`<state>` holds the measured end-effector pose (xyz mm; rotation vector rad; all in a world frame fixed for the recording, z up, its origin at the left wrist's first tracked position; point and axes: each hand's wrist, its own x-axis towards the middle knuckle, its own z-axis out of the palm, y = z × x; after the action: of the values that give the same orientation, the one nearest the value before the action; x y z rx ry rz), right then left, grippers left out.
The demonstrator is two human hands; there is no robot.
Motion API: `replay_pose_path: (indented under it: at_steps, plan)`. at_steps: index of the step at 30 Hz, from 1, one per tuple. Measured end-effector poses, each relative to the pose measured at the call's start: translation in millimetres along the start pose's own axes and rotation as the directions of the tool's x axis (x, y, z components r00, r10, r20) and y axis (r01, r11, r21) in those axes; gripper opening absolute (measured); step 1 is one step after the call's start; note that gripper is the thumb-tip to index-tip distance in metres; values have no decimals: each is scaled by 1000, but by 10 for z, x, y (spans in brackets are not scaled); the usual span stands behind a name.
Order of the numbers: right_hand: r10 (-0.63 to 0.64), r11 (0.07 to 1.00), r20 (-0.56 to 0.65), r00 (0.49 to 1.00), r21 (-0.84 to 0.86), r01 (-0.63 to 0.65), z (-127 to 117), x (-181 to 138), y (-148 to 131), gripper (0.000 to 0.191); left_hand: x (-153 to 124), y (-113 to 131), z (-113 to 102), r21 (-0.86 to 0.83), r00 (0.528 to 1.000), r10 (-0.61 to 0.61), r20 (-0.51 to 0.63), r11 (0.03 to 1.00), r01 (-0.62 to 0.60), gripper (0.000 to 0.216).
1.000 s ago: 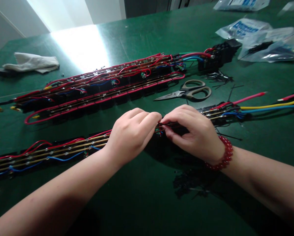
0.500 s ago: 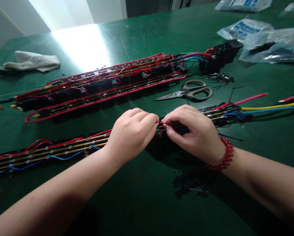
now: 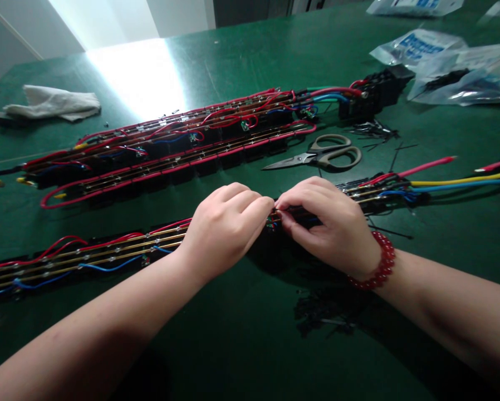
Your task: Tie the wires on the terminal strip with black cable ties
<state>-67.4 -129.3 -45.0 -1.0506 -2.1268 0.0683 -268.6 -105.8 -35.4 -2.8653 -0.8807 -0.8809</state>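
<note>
A long black strip (image 3: pixel 120 252) with brass rods and red and blue wires lies across the table under both hands. My left hand (image 3: pixel 227 231) is closed in a pinch over its middle. My right hand (image 3: pixel 331 225), with a red bead bracelet (image 3: pixel 386 262) at the wrist, pinches thumb against forefinger at the same spot. The fingertips of the two hands almost meet, and what they grip is too small and hidden to name. Just below them shows a small green circuit board (image 3: pixel 271 224). Thick red, yellow and blue cables (image 3: pixel 462 182) leave the strip's right end.
Grey-handled scissors (image 3: pixel 336 159) lie behind my right hand. Farther back is a second wired assembly (image 3: pixel 183 139) with a black connector block (image 3: pixel 373 94). Thin black ties (image 3: pixel 373 129) and a dark pile (image 3: pixel 325 312) lie loose. Plastic bags (image 3: pixel 421 47) and a white cloth (image 3: pixel 58 103) sit behind.
My left hand's fingertips have shifted slightly to the right, closer to my right hand. My right hand stays almost in place, still pinching.
</note>
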Motion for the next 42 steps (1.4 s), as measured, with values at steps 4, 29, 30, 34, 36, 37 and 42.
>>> replay_pose_path:
  at_steps: [4, 29, 30, 34, 36, 37, 42]
  plan:
    - [-12, 1000, -7, 1000, 1, 12, -3, -10, 6, 6, 7, 4, -8, 24, 999, -26, 44, 999, 24, 19]
    - [-14, 998, -36, 999, 54, 16, 3, 4, 7, 11, 34, -22, 13, -37, 975, -195, 104, 979, 200, 18]
    - [-13, 998, -40, 999, 55, 15, 2, 5, 5, 11, 35, -24, 13, -43, 975, -195, 108, 979, 201, 17]
    - [-12, 998, -42, 999, 55, 15, -5, 5, -4, 12, 42, -33, 8, -82, 972, -192, 132, 975, 204, 16]
    - [-15, 998, -42, 999, 56, 17, -7, 2, -5, 11, 45, -36, 1, -104, 974, -181, 140, 975, 196, 15]
    - [-14, 998, -44, 999, 56, 16, -7, 0, -4, 11, 45, -36, -2, -113, 975, -171, 140, 976, 188, 14]
    - [-33, 998, -48, 998, 59, 36, -3, -9, 14, 11, 39, -29, -8, -96, 979, -147, 144, 982, 162, 18]
